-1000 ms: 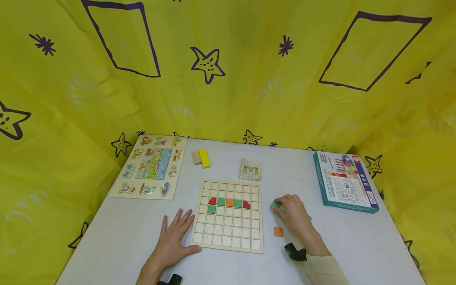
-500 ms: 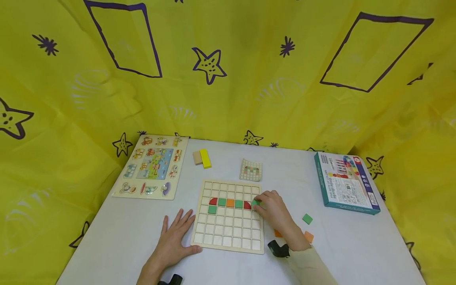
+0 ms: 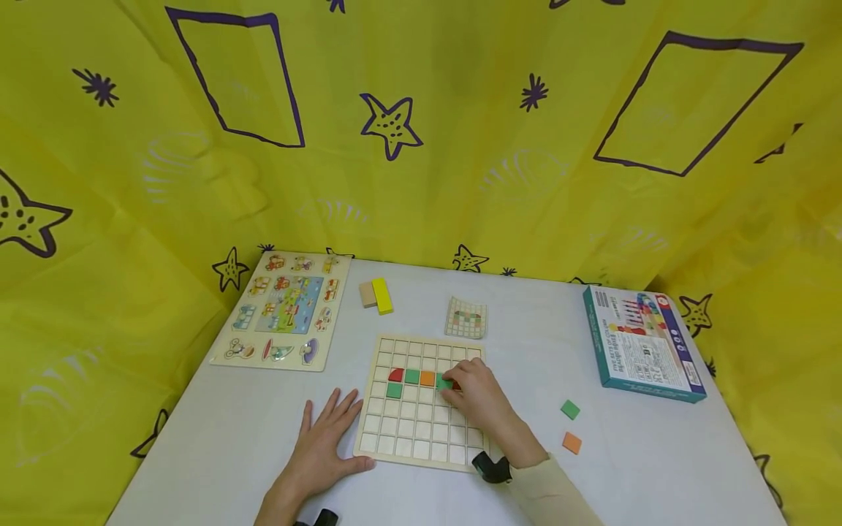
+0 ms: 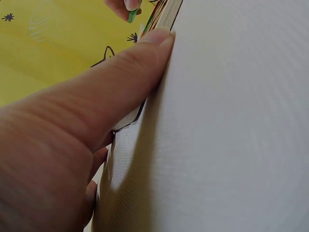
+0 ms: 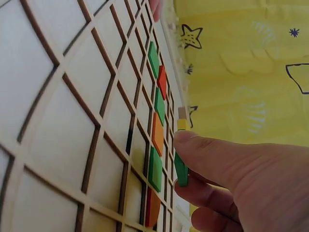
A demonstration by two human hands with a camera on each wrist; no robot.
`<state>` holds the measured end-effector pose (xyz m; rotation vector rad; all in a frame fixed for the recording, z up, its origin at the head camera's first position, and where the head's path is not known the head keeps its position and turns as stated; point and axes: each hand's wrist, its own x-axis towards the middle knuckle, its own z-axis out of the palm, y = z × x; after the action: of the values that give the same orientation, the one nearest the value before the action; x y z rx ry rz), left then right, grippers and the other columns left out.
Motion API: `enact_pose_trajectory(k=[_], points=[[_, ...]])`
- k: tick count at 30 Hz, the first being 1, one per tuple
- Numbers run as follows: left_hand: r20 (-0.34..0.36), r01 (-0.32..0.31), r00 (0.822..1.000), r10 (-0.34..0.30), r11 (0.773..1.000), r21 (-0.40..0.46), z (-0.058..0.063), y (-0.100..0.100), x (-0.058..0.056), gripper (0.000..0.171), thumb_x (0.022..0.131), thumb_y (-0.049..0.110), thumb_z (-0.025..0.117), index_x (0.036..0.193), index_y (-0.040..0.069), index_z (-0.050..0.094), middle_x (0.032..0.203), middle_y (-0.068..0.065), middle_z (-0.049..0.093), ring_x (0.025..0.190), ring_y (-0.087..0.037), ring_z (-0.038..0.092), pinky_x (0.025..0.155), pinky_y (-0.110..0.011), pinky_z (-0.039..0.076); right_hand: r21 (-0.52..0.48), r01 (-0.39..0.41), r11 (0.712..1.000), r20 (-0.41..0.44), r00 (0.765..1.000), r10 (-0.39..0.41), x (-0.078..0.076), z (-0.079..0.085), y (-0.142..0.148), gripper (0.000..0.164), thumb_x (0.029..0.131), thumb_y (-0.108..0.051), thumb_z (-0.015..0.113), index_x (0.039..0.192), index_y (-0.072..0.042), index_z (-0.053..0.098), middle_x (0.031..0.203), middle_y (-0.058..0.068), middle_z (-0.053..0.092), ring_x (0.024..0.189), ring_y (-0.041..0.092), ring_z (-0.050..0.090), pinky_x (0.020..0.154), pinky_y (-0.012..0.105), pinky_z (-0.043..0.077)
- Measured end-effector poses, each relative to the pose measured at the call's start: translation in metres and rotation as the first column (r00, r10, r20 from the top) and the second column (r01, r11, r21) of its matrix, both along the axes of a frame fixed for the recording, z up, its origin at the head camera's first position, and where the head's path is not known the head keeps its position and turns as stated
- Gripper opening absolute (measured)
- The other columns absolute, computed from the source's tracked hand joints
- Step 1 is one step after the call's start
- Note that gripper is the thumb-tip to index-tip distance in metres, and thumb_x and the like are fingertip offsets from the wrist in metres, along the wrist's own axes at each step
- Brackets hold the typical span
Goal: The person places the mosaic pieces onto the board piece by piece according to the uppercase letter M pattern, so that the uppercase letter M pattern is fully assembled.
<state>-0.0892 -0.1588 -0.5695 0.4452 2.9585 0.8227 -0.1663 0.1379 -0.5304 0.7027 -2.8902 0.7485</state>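
My right hand [image 3: 479,394] pinches a green square tile [image 5: 181,169] between thumb and fingers, above the wooden grid board [image 3: 421,426]. The board carries a row of tiles: a red quarter-round [image 3: 396,375], a green square [image 3: 411,376], an orange square [image 3: 427,378], another green square [image 5: 155,169] and a second red quarter-round [image 5: 152,208]. One more green square [image 3: 394,390] sits a row nearer, at the left. In the head view my right fingers partly cover the row's right end. My left hand [image 3: 319,446] lies spread on the table, its thumb touching the board's lower left corner.
A small pattern card [image 3: 467,317] lies beyond the board. Right of it are a loose green tile [image 3: 570,409], an orange tile [image 3: 572,443] and a boxed game [image 3: 645,343]. A picture puzzle [image 3: 332,314] and a yellow block [image 3: 382,296] lie at the back left.
My right hand has carried the green tile leftward from the table beside the board to above the row. The loose tiles at the right have come into sight. My left hand stays put.
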Motion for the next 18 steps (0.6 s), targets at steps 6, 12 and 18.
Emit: enact_pose_trajectory(k=[6, 12, 18], points=[[0.0, 0.0, 1.0, 0.0, 1.0, 0.0, 0.0, 0.0, 0.0, 0.101, 0.066, 0.07, 0.073, 0.145, 0.011, 0.049, 0.154, -0.002, 0.036, 0.146, -0.03, 0.015, 0.112, -0.061, -0.006, -0.005, -0.037, 0.999, -0.016, 0.999, 0.037, 0.001, -0.004, -0.009, 0.02, 0.082, -0.019, 0.079, 0.097, -0.007, 0.074, 0.093, 0.001, 0.065, 0.088, 0.02, 0.052, 0.082, 0.038, 0.045], [-0.001, -0.002, 1.0, 0.002, 1.0, 0.003, 0.0, 0.0, 0.0, 0.1, 0.066, 0.068, 0.075, 0.145, 0.011, 0.049, 0.154, -0.002, 0.036, 0.146, -0.03, 0.015, 0.112, -0.06, -0.006, -0.014, -0.079, 0.997, -0.036, 0.996, 0.079, 0.002, -0.005, -0.015, 0.02, 0.081, -0.021, 0.081, 0.095, -0.009, 0.074, 0.091, -0.001, 0.063, 0.086, 0.02, 0.051, 0.08, 0.037, 0.045], [-0.015, 0.006, 1.0, -0.005, 1.0, 0.017, 0.0, 0.0, 0.0, 0.098, 0.067, 0.065, 0.077, 0.144, 0.011, 0.05, 0.154, -0.003, 0.037, 0.146, -0.031, 0.016, 0.111, -0.061, -0.005, -0.018, -0.099, 0.995, -0.057, 0.994, 0.098, 0.003, -0.005, -0.021, 0.02, 0.08, -0.022, 0.082, 0.094, -0.009, 0.075, 0.09, -0.002, 0.062, 0.085, 0.019, 0.05, 0.079, 0.035, 0.045]])
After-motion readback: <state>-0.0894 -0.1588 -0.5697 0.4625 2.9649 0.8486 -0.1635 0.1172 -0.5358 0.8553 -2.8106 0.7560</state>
